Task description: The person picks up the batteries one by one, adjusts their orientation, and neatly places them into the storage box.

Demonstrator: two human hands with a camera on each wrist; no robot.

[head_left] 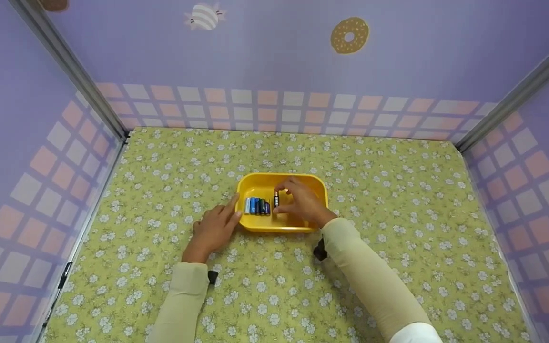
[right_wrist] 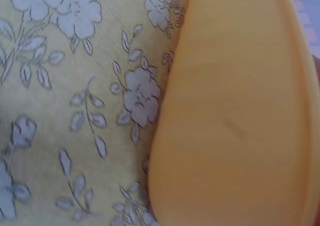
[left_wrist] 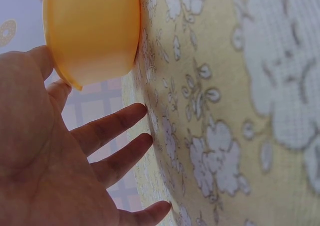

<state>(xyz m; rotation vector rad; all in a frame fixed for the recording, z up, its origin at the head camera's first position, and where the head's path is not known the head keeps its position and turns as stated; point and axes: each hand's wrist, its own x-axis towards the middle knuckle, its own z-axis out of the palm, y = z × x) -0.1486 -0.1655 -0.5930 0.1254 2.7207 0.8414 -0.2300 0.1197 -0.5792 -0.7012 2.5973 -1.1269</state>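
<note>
A yellow plastic bin point(head_left: 281, 229) lies on the table with a row of several AA-size batteries point(head_left: 257, 206) standing side by side in its left half, light blue to dark. Inside the bin, my right hand point(head_left: 303, 202) pinches a black battery with a copper end point(head_left: 276, 199) between thumb and fingers, just right of the row. My left hand point(head_left: 215, 228) touches the bin's left rim with thumb and index finger. Its other fingers point(left_wrist: 120, 158) are spread, tips at the tablecloth. The right wrist view shows mostly the bin's outer wall point(right_wrist: 235, 110); the right hand is nearly hidden there.
A yellow-green flowered cloth point(head_left: 398, 228) covers the table. Purple panels point(head_left: 274, 57) with a pink and white checked band stand at the back and both sides, joined by grey metal posts point(head_left: 74, 66).
</note>
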